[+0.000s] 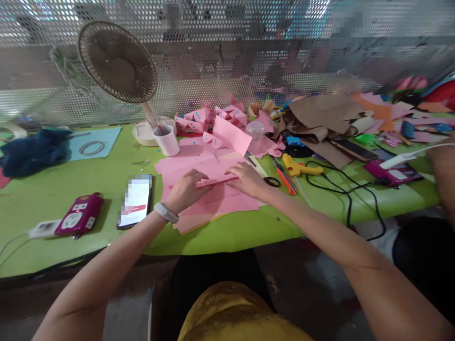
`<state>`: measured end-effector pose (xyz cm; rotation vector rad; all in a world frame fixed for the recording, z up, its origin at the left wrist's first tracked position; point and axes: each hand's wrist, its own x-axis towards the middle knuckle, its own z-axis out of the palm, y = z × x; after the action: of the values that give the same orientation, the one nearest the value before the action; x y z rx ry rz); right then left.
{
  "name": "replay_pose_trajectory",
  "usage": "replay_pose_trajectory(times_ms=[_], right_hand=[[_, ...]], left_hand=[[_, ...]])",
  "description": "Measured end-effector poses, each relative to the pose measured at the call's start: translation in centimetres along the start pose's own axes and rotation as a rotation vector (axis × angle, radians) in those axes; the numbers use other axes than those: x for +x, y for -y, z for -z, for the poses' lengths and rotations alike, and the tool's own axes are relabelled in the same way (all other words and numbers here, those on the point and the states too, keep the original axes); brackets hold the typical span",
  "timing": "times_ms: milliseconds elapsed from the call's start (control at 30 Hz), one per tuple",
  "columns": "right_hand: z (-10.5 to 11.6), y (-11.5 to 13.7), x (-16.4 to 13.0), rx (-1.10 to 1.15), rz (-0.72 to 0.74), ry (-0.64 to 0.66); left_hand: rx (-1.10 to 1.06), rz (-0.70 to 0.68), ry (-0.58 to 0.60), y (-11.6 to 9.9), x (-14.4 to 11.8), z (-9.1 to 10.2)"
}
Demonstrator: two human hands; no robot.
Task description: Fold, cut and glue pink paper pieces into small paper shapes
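Note:
A folded piece of pink paper (221,180) spans the space between my hands, just over a pile of pink sheets (234,201). Its left end is gripped by my left hand (186,190), fingers bent round it; a white band is on that wrist. My right hand (246,179) has its thumb and fingers closed on the right end. Behind my hands lie cut pink paper pieces with blue dots (194,122), and one pink sheet stands tilted (232,135). An orange utility knife (285,177) and a roll of black tape (272,182) lie right of my right hand.
A phone (135,201) and a purple power socket (80,215) lie at left. A white cup (167,141) stands before the fan (119,64). At right are a yellow glue gun (300,166), cables, brown paper (316,116) and a person's arm (442,175).

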<state>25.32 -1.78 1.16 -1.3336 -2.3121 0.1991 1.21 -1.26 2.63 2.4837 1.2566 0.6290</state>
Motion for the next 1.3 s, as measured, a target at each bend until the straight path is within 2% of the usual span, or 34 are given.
replay_pose_trajectory(times_ms=[133,267,367,433,500,600,667,767,833,867,933,1033,1100,1200,1300], right_hand=[[-1.6,0.3,0.3,-0.090,0.079,0.013],[-1.9,0.3,-0.2,-0.243,0.229,0.001],[-2.0,0.4,-0.6,-0.391,0.350,-0.001],[-2.0,0.6,-0.7,-0.451,0.404,-0.005],[-1.7,0.8,-0.7,-0.480,0.436,-0.027],[-0.8,1.1,-0.5,-0.466,0.455,-0.102],[0.0,1.2,-0.3,-0.414,0.464,-0.148],[0.9,1.5,-0.1,-0.316,0.482,-0.155],[1.2,1.9,0.0,-0.274,0.481,-0.165],[1.2,2.1,0.1,-0.252,0.464,-0.193],[1.2,2.5,0.1,-0.171,0.359,-0.307],[0.9,2.9,0.3,0.117,0.029,-0.523],[0.6,3.0,0.7,0.411,-0.181,-0.472],[0.1,3.1,1.5,0.802,-0.363,-0.226],[0.0,3.2,1.7,0.991,-0.474,-0.199]], left_hand=[[0.102,-0.023,0.017,-0.4,1.0,-1.5],[0.206,-0.143,0.081,-1.1,1.0,-2.0],[0.217,-0.172,0.121,-1.2,0.9,-2.0],[0.131,-0.159,0.128,-1.0,0.9,-1.8],[-0.015,-0.126,0.083,-0.7,1.2,-1.3],[-0.235,0.010,-0.001,-0.3,1.9,0.0],[-0.368,0.131,0.084,-0.3,2.3,1.0],[-0.614,0.238,0.370,-0.6,2.3,2.0],[-0.737,0.283,0.470,-0.7,1.9,2.1],[-0.780,0.310,0.459,-0.7,1.8,1.9],[-0.857,0.368,0.320,-0.6,1.4,1.3],[-0.980,0.429,0.078,-0.5,1.1,0.3],[-1.043,0.434,0.010,-0.6,0.9,-0.1],[-1.101,0.424,0.000,-0.8,0.6,-0.5],[-1.130,0.444,0.022,-0.7,0.4,-0.4]])
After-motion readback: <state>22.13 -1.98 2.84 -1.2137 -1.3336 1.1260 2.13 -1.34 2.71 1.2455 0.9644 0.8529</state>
